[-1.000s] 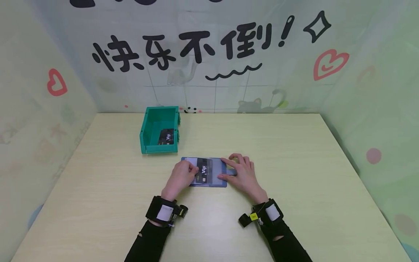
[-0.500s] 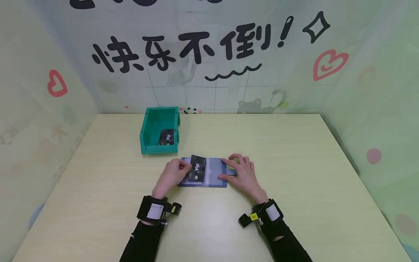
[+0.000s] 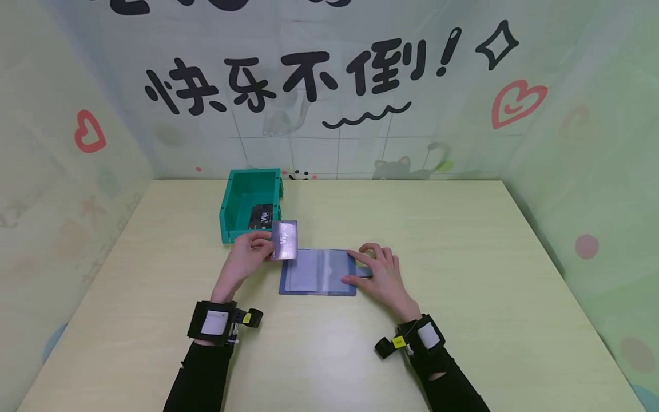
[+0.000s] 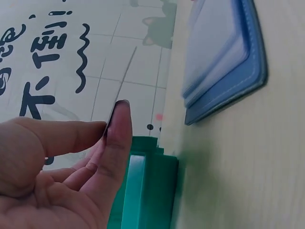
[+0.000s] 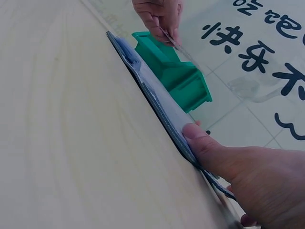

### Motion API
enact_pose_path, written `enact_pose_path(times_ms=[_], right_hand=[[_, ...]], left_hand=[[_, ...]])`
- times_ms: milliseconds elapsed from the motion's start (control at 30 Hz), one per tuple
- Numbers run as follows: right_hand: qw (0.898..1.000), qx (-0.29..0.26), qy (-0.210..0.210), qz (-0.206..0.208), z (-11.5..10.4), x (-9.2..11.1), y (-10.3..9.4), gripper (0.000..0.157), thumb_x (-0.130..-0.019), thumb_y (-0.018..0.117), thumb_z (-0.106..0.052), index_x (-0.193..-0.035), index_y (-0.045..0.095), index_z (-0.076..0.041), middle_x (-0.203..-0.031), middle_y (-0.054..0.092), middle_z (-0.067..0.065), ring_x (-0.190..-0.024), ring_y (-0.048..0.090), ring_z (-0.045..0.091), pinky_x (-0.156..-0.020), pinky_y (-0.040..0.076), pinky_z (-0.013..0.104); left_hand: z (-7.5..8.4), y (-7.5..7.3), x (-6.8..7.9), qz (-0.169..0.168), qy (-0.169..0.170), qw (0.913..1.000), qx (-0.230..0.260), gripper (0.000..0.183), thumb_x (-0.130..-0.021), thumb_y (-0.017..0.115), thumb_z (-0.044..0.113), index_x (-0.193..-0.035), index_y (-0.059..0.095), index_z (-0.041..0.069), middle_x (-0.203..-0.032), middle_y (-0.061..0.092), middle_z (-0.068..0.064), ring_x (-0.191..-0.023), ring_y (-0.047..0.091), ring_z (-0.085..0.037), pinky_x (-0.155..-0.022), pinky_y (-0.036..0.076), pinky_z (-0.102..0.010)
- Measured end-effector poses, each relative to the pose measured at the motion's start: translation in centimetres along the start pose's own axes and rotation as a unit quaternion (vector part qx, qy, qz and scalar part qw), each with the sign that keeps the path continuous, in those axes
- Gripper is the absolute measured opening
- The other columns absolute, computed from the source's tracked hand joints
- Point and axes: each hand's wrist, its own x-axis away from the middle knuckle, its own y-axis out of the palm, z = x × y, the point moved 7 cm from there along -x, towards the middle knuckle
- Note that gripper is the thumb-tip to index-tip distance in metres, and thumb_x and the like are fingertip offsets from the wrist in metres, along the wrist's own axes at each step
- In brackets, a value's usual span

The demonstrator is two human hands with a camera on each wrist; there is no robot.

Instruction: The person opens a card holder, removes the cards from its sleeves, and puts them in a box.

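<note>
My left hand (image 3: 249, 250) pinches a Vip card (image 3: 285, 240) by its left edge between thumb and fingers. The card is raised and catches the light, overlapping the upper left corner of a blue card holder (image 3: 304, 274) in the head view. Seen from the left wrist, the card (image 4: 121, 83) is a thin line, edge-on. The holder lies spread open on the table, clear sleeves showing. My right hand (image 3: 383, 277) presses on its right side with outstretched thumb and index finger, over the strap (image 3: 364, 271). In the right wrist view the thumb (image 5: 195, 132) rests on the inner sleeve.
Just behind the left hand stands a green bin (image 3: 237, 197) with black Vip cards (image 3: 261, 216) inside. The pale wooden table (image 3: 453, 246) is bounded at the back and sides by printed cloth walls (image 3: 329, 154).
My left hand has lifted the card off the holder's left page and moved left and back toward the bin. The card has turned from dark to shiny. My right hand stays in place.
</note>
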Motion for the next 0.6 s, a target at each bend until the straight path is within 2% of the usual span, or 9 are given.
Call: enact_pose_path(times_ms=[67,167,267,333,467,600], right_hand=[[1.0,0.0,-0.001,0.0,0.0,0.0,0.0,0.062,-0.075,0.074,-0.049,-0.127,0.065,-0.017,-0.121,0.049,0.011,-0.105,0.037,0.032,-0.081,0.032,0.049],[1.0,0.001,-0.001,-0.001,0.0,0.0,0.0,0.062,-0.075,0.074,-0.049,-0.127,0.065,-0.017,-0.121,0.049,0.011,-0.104,0.037,0.032,-0.082,0.033,0.049],[1.0,0.003,-0.001,-0.001,0.0,0.0,0.0,0.062,-0.075,0.074,-0.05,-0.127,0.064,-0.017,-0.122,0.049,0.011,-0.104,0.038,0.032,-0.082,0.033,0.05],[1.0,0.004,0.0,-0.002,0.0,0.0,0.0,0.062,-0.075,0.074,-0.05,-0.127,0.064,-0.017,-0.122,0.049,0.011,-0.104,0.038,0.032,-0.082,0.033,0.049],[1.0,0.005,0.002,-0.004,0.1,0.1,0.1,0.063,-0.075,0.074,-0.05,-0.128,0.064,-0.017,-0.122,0.049,0.011,-0.104,0.038,0.032,-0.081,0.033,0.049],[1.0,0.005,0.004,-0.006,0.1,0.1,0.1,0.063,-0.076,0.074,-0.05,-0.128,0.064,-0.017,-0.123,0.048,0.011,-0.104,0.037,0.032,-0.082,0.033,0.05]], left_hand=[[0.1,-1.0,-0.3,0.01,0.011,0.9998,0.017,0.037,-0.095,0.054,0.001,-0.129,0.048,-0.012,-0.109,0.063,-0.03,-0.092,0.065,-0.035,-0.081,0.055,-0.042],[0.3,-2.4,-0.9,0.035,0.023,0.9988,0.027,0.042,-0.095,0.054,-0.001,-0.134,0.042,-0.01,-0.109,0.061,-0.03,-0.09,0.066,-0.035,-0.075,0.057,-0.03],[0.4,-3.6,-1.5,0.073,0.037,0.9962,0.029,0.046,-0.094,0.054,-0.003,-0.137,0.038,-0.008,-0.107,0.061,-0.03,-0.088,0.065,-0.036,-0.067,0.055,-0.019],[0.5,-4.2,-1.8,0.105,0.048,0.9931,0.021,0.046,-0.094,0.054,-0.005,-0.137,0.039,-0.006,-0.106,0.062,-0.03,-0.086,0.066,-0.036,-0.067,0.057,-0.022],[0.9,-4.9,-2.5,0.169,0.067,0.9827,-0.035,0.038,-0.093,0.052,-0.008,-0.13,0.048,-0.005,-0.104,0.063,-0.028,-0.084,0.064,-0.035,-0.073,0.057,-0.039],[1.1,-5.1,-3.1,0.202,0.076,0.9728,-0.085,0.03,-0.094,0.047,-0.01,-0.122,0.058,-0.008,-0.109,0.062,-0.028,-0.088,0.057,-0.036,-0.074,0.05,-0.047]])
